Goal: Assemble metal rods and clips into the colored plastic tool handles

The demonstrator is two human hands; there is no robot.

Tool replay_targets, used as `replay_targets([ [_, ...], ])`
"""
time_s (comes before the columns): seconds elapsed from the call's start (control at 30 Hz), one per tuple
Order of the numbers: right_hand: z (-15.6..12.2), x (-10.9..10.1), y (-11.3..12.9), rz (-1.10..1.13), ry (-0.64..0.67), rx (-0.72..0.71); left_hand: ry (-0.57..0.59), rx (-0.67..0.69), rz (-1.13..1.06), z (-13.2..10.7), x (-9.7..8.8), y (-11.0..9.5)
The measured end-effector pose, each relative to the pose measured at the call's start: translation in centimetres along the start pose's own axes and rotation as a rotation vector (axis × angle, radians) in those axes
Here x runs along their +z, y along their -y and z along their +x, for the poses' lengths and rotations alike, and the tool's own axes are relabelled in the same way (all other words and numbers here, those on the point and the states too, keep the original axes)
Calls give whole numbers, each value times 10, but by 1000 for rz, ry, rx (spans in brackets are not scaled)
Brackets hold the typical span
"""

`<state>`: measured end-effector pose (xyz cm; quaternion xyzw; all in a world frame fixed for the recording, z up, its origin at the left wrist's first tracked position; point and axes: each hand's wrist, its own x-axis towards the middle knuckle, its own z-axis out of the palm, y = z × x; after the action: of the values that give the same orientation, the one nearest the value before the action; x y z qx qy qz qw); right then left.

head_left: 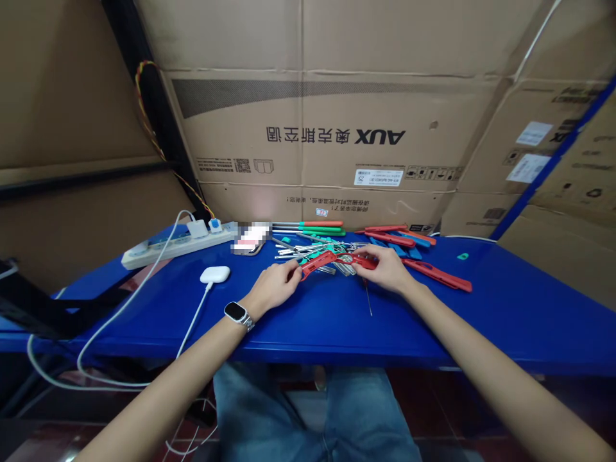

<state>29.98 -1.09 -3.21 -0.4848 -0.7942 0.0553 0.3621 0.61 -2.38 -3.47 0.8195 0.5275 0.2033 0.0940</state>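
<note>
My left hand (278, 283), wearing a watch on the wrist, pinches the end of a red plastic casing (318, 262) shaped like a long lighter handle shell. My right hand (385, 266) grips a second red casing (364, 261), with a ring-shaped part toward the middle. The two red pieces nearly meet, and whether they touch I cannot tell. Just behind them lies a pile of thin metal tubes (289, 252) with green plastic parts. Under my right hand a thin metal rod or wire (369, 300) points toward me.
Red casings (440, 276) and blue casings (395, 249) lie to the right, with a small green piece (462, 256) farther out. Green-handled lighters (322, 230) lie at the back. On the left are a phone (250, 239), a white earbud case (215, 274) and a power strip (178, 247). Cardboard (308, 96) walls the table.
</note>
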Motion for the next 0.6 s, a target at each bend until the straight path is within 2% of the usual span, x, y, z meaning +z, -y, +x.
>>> replay_targets([
  [0.17,23,-10,-12,5,75,-72,-2,-58,-24,2,1,4],
  [0.3,23,-22,-22,73,4,-57,-38,-94,-65,1,-2,8],
  [0.43,22,-22,-29,-33,-58,59,44,81,45,-2,1,0],
  [0.6,54,-2,-22,-232,34,159,72,238,119,-2,4,-11],
])
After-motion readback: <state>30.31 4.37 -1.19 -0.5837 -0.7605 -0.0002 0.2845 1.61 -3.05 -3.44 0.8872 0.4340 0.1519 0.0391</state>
